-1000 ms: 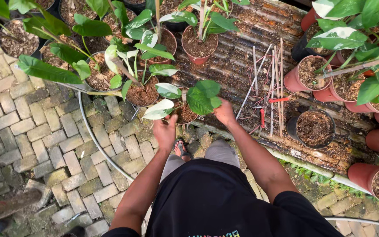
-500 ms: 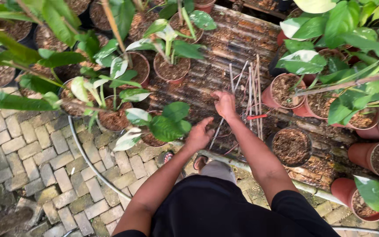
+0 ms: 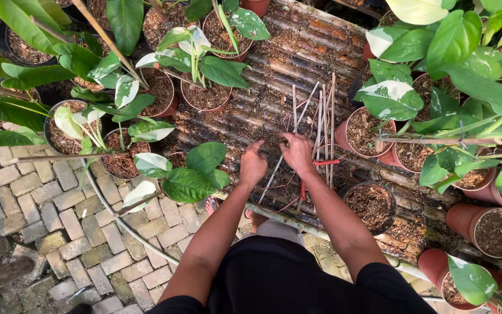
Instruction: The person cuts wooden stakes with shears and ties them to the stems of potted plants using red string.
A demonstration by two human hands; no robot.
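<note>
Now left hand (image 3: 253,164) joins right hand (image 3: 297,152) at sticks (image 3: 321,116).

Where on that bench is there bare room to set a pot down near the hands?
Bare bench lies above the thin sticks, between the brown pot and the variegated leaf. Around the left hand and right hand it is crowded.
</note>
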